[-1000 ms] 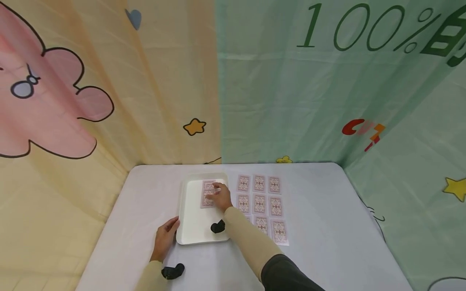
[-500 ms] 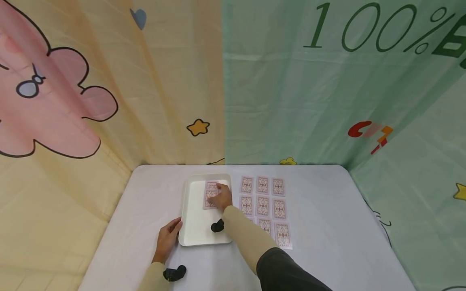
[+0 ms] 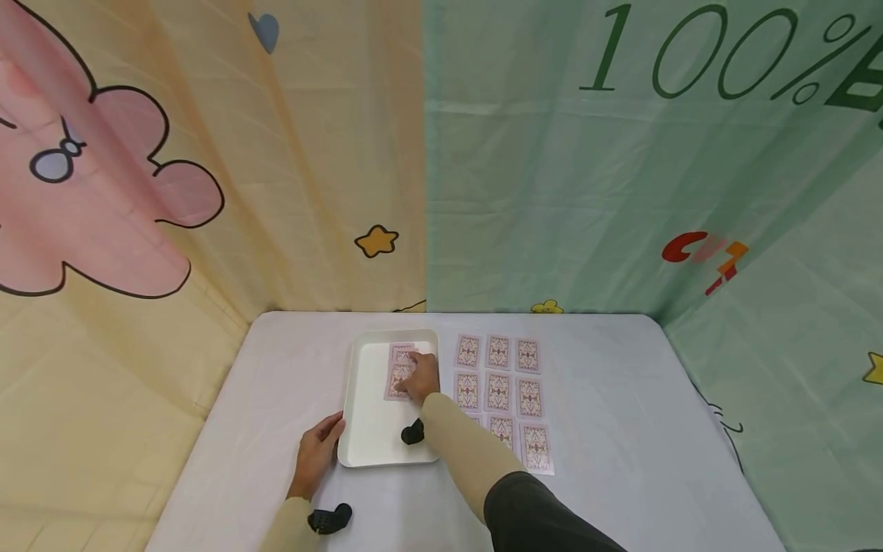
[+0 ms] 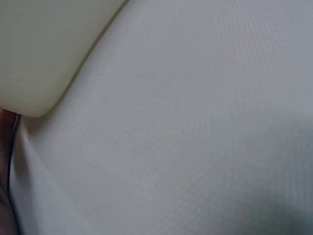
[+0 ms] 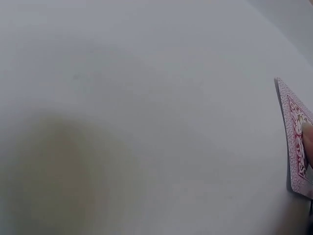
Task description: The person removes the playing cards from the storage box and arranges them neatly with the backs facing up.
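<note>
r hand: fingers down flat on the cards in tray, pressing not pinching; looks like it's squaring or sliding them.
cards in tray: two overlapping, face down, far half of the white tray; edge of one shows in r wrist view.
l hand: fingers relaxed against tray's near-left corner, prob to steady it.
card grid: face-down rows on table, just right of tray, near-left ones hidden by sleeve.
backdrop: printed cloth at far side.
</note>
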Tool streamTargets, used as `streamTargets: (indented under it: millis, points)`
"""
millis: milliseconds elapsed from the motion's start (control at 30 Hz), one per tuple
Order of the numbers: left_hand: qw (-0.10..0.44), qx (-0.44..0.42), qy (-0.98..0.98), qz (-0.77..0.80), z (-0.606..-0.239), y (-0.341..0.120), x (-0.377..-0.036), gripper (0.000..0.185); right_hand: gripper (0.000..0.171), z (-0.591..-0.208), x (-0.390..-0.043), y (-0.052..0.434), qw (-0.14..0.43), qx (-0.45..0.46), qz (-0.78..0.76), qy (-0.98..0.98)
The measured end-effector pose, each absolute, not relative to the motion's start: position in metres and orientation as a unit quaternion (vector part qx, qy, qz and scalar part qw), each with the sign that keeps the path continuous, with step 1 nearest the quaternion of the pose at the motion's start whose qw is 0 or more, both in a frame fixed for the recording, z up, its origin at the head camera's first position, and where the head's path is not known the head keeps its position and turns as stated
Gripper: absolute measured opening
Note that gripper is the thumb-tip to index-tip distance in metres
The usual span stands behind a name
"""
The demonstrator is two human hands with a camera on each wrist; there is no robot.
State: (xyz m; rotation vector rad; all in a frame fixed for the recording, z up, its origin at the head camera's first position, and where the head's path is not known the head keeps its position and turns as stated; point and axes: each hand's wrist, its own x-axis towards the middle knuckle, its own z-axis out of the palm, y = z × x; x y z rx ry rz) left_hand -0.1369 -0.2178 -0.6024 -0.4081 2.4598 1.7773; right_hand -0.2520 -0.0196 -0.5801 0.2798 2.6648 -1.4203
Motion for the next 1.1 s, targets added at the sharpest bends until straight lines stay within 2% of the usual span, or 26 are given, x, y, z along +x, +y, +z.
streamTargets:
  millis: [367,600,767,967,1100]
  points:
    - [0.043,-0.129,0.81,0.57,-0.602,-0.212,-0.136,0.043,0.054,-0.581,-0.244,-0.011,0.052,0.106,-0.47,0.875]
    - [0.053,-0.131,0.801,0.582,-0.602,-0.21,-0.137,0.043,0.023,-0.579,-0.244,-0.005,0.041,0.069,-0.499,0.863]
    - [0.061,-0.128,0.802,0.58,-0.601,-0.215,-0.138,0.045,0.022,-0.564,-0.241,-0.006,0.045,0.048,-0.512,0.856]
    - [0.066,-0.132,0.806,0.573,-0.598,-0.22,-0.138,0.048,0.022,-0.552,-0.236,0.001,0.02,0.014,-0.524,0.851]
    - [0.067,-0.132,0.808,0.571,-0.597,-0.222,-0.139,0.048,0.021,-0.548,-0.232,0.011,0.028,0.023,-0.558,0.829]
